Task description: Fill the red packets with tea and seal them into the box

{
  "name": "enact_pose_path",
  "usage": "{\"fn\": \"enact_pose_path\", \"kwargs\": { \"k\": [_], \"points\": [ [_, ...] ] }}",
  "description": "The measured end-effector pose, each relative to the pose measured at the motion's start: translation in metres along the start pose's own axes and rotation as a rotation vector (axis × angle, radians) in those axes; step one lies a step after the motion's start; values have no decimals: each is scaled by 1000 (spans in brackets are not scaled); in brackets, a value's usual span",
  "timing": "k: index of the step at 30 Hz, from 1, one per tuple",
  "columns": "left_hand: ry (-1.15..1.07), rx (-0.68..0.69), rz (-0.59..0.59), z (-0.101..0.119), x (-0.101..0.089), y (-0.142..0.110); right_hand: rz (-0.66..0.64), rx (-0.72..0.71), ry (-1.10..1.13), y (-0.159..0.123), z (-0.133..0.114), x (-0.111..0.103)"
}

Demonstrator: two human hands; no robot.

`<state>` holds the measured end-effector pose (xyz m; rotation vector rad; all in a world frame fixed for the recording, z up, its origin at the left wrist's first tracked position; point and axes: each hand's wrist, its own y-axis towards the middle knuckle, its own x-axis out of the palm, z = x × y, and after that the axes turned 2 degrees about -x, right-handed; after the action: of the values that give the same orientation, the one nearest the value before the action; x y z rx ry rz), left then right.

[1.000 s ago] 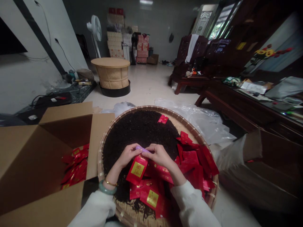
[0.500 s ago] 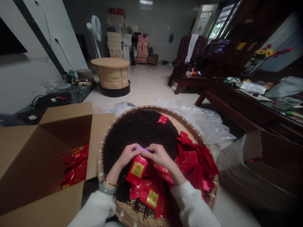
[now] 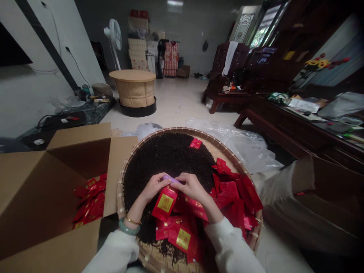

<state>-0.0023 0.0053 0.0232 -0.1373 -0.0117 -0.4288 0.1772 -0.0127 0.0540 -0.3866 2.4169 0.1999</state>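
My left hand (image 3: 154, 187) and my right hand (image 3: 191, 185) meet over the round woven tray (image 3: 120, 189), both closed on a slim purple bar (image 3: 170, 178) that lies across the top edge of a red packet (image 3: 165, 204). The packet hangs below my fingers, its yellow label facing me. Whether the bar is a clip or a sealer, I cannot tell. Dark, loose tea-like leaves (image 3: 167, 153) cover the tray's far and left part. More red packets (image 3: 227, 189) are heaped under my right forearm and along the right side. One small red packet (image 3: 195, 143) rests on the leaves.
At left, an open cardboard box (image 3: 25, 197) holds several red packets (image 3: 92, 199). Clear plastic sheeting (image 3: 236, 142) lies behind the tray. On the right are another open box (image 3: 327, 193) and a dark wooden table (image 3: 273, 117). A round-topped basket stand (image 3: 135, 89) stands ahead.
My hands, the purple bar and the red packet hold nearly the same position; the packet's label tilts very slightly. The whole view shifts by a tiny amount.
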Motion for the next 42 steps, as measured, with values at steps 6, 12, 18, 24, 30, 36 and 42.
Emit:
{"fn": "enact_pose_path", "kwargs": {
  "k": [6,12,18,24,30,36,42],
  "points": [
    [-128,-101,-5,1,3,-3,62,6,-30,1,6,-1],
    [-93,-118,46,2,3,-1,69,64,75,1,12,-3],
    [-200,-116,159,-2,1,1,193,222,-49,-6,37,-18],
    [-191,-84,220,-2,2,2,225,303,-423,-13,59,-13],
    [-93,-64,250,-2,4,2,390,83,129,-2,30,22],
    [-124,-114,168,1,2,0,363,144,400,4,17,42],
    [-91,-112,121,4,1,-1,251,149,530,-5,26,33]
  ]
}}
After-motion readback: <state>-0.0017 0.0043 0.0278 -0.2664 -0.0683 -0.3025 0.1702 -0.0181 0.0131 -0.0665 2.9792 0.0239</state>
